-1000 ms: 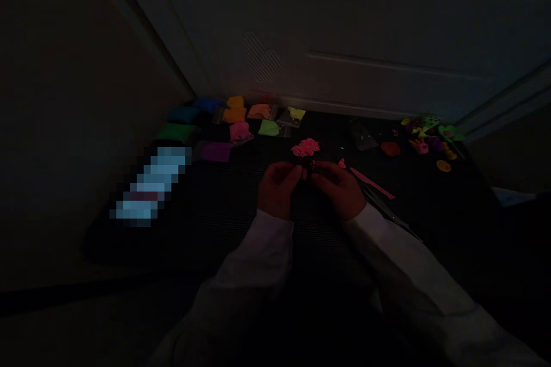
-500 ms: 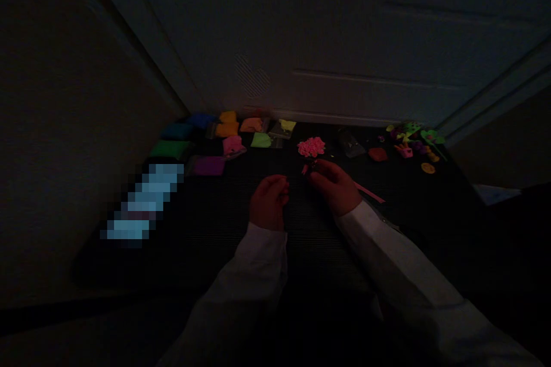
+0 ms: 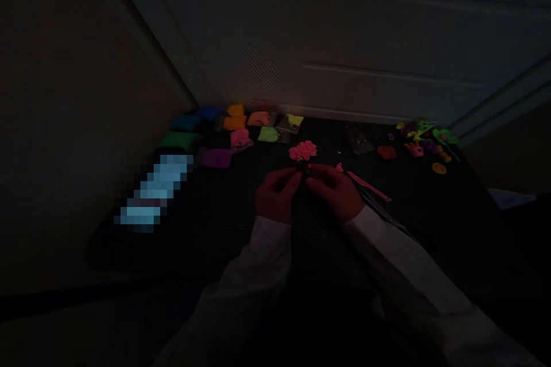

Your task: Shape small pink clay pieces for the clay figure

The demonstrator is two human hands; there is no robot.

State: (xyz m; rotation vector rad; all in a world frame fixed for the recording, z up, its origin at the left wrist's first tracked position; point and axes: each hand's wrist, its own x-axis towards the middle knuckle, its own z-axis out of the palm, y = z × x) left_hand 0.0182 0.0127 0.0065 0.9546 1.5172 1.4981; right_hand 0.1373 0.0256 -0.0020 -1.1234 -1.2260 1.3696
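My left hand (image 3: pixel 275 194) and my right hand (image 3: pixel 334 190) are close together, fingertips nearly touching in a pinch. A small dark thing shows at the right fingertips, too dim to name. Just beyond the fingertips is a ruffled pink clay flower (image 3: pixel 302 151); whether the fingers touch it cannot be told. A small pink scrap (image 3: pixel 339 167) lies past my right hand. Beside that hand are a flat pink clay strip (image 3: pixel 369 186) and scissors (image 3: pixel 390 218), their handles lost in the dark.
Bags of coloured clay, among them a purple one (image 3: pixel 216 157) and a green one (image 3: pixel 178 140), line the back left. A pixelated bright screen (image 3: pixel 157 192) lies at left. A red lump (image 3: pixel 386 152), a yellow disc (image 3: pixel 439 168) and small clay figures (image 3: pixel 424 137) are at right.
My left hand has come over to meet my right at the fingertips. The pink flower sits farther left against the table. The view has shifted, and more of the strip and scissors shows.
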